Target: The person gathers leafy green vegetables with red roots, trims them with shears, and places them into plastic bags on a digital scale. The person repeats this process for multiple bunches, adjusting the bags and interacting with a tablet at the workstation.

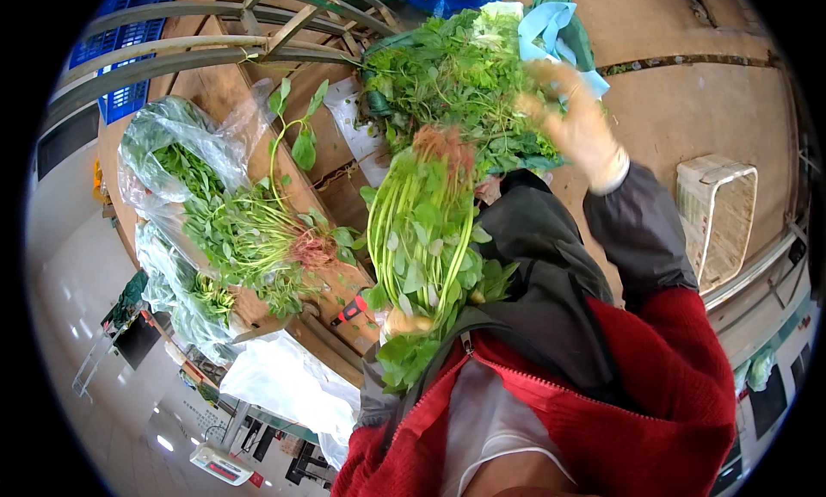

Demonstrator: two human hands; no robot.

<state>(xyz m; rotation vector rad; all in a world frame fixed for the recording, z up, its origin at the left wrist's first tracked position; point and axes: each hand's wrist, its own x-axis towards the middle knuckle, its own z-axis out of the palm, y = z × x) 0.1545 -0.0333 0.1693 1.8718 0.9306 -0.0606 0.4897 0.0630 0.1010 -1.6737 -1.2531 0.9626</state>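
A long bunch of leafy greens [422, 234] with pale green stems and reddish roots lies along my front, roots away from me. My left hand [406, 323], in a pale glove, is closed around its leafy end, with part of the hand hidden by leaves. To the right, my right hand [578, 127], also gloved and a little smeared, is raised with its fingers apart and holds nothing. It is nearest to a light blue strip of material [546, 28] and a big heap of loose greens [456, 75]. A red-and-black handle [349, 311] shows beside my left hand.
More rooted greens [258, 230] lie on the wooden table [340, 277] at left, partly in clear plastic bags [176, 123]. Curved metal bars [198, 54] and a blue crate [125, 92] are at the far left. A white plastic basket [718, 213] stands at right.
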